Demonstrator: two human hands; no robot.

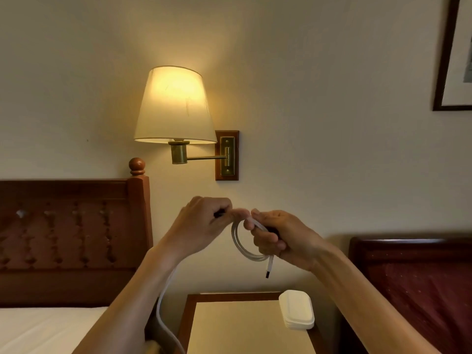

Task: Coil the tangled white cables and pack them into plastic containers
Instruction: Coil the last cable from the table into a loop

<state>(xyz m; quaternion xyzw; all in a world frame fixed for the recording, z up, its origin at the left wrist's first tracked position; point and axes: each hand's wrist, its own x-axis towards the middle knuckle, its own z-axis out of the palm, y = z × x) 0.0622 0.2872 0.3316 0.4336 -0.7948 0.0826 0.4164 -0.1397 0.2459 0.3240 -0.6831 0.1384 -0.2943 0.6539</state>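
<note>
A white cable (pixel 238 245) hangs in a small loop between my two hands, raised in front of the wall. My left hand (pixel 204 223) pinches the top of the loop with curled fingers. My right hand (pixel 278 238) grips the loop's right side, and the cable's plug end (pixel 268 270) dangles below it. A long free length of the cable (pixel 163 310) trails down past my left forearm toward the floor. A stack of white plastic containers (pixel 297 310) with a lid on top sits at the right edge of the nightstand (pixel 237 325).
A lit wall lamp (pixel 176 108) on a brass swing arm hangs above my hands. A wooden headboard (pixel 74 233) and white bed stand left. A dark red headboard (pixel 419 284) stands right. A framed picture (pixel 454 60) hangs at the upper right.
</note>
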